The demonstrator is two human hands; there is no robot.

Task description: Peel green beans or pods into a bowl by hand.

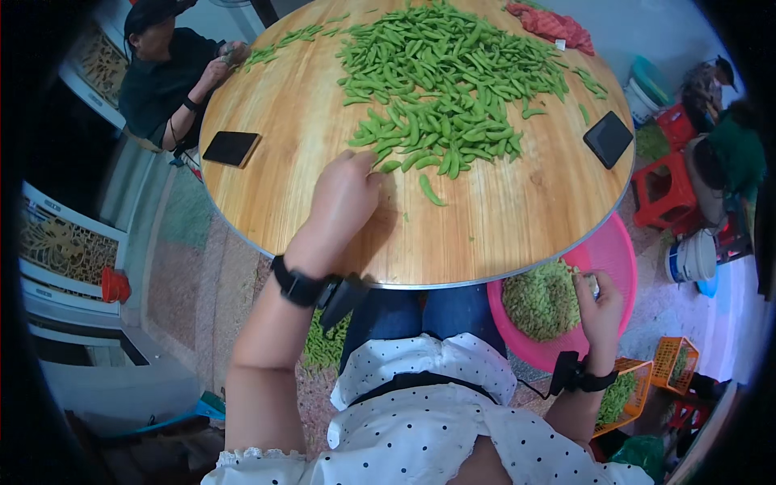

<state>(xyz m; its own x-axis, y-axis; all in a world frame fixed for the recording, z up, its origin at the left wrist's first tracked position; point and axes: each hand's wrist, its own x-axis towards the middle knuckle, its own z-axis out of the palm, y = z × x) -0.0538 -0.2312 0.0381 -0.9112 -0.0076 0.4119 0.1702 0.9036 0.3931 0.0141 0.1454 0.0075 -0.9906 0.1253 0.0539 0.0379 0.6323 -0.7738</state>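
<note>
Green soybean pods (448, 66) lie in a large heap on the round wooden table (291, 200). At the heap's near left edge, my left hand (345, 188) reaches down with bent fingers touching or close to a pod; whether it grips one cannot be told. One loose pod (430, 190) lies to its right. Below the table's right edge, my right hand (600, 303) is raised over a pink plastic basin (624, 254) holding a mound of shelled beans (539, 300). Its thumb and fingers close on a small, partly hidden thing with a shiny part.
Phones lie at the table's left (231, 149) and right (608, 140). A red mesh bag (551, 25) is at the far edge. A person (173, 79) sits at the left. Orange crates (630, 394), a red stool (665, 191) and a white bucket (691, 257) stand right.
</note>
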